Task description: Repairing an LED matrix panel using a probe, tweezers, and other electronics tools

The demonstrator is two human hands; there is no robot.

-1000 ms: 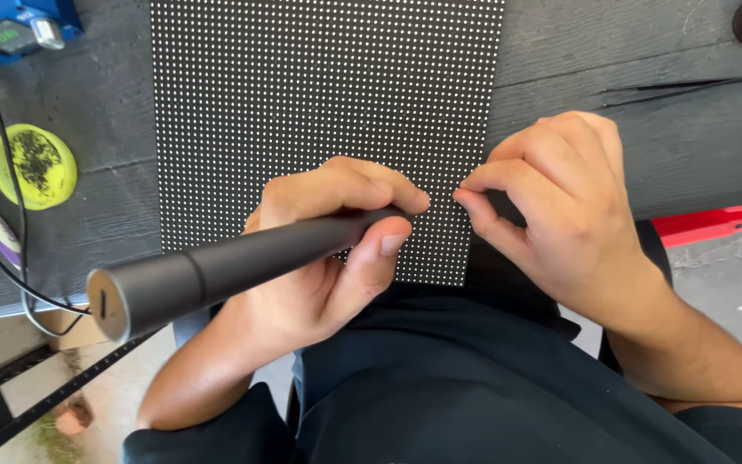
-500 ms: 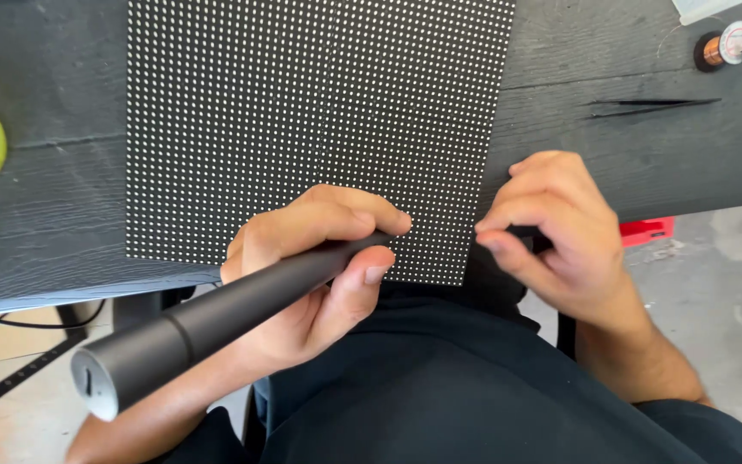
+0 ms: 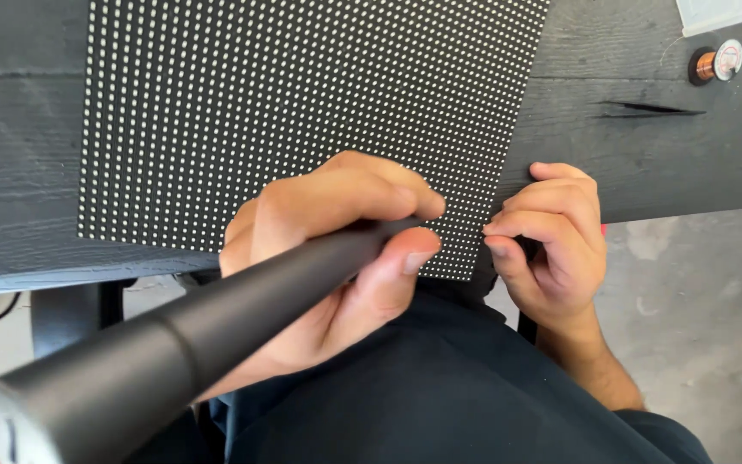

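A black panel (image 3: 302, 103) covered in a grid of small white dots lies flat on a dark wooden table (image 3: 10, 172), its near edge over the table's front edge. My left hand (image 3: 337, 232) grips a long dark grey cylindrical tool (image 3: 173, 344) like a pen, its tip hidden under my fingers at the panel's near right part. The tool's thick rear end points toward the camera at lower left. My right hand (image 3: 551, 241) pinches the panel's near right corner, fingers curled over the edge.
A small spool of copper wire (image 3: 714, 62) stands at the table's far right, beside the corner of a clear plastic item (image 3: 723, 13). A crack (image 3: 646, 109) runs in the tabletop on the right. Grey concrete floor (image 3: 706, 326) lies below; my dark-clothed lap fills the bottom.
The view has shifted right and closer: the yellow-green dish and cables at left have left the frame. Both hands stay at the panel's near right corner, the tool still in my left hand.
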